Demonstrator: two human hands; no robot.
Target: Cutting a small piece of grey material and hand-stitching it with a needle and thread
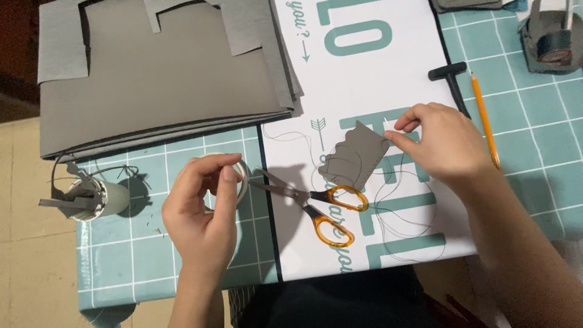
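A roll of clear adhesive tape is gripped by the left hand over the teal grid cutting mat; beside it lie orange-handled scissors, untouched; a small wavy-edged grey card piece is steadied on the white printed sheet by the right hand, thumb and forefinger pinched at its corner; taping seems in preparation, so a free tape end is judged needed first; that end cannot be made out, and whether the thin black thread is pinched too cannot be told.
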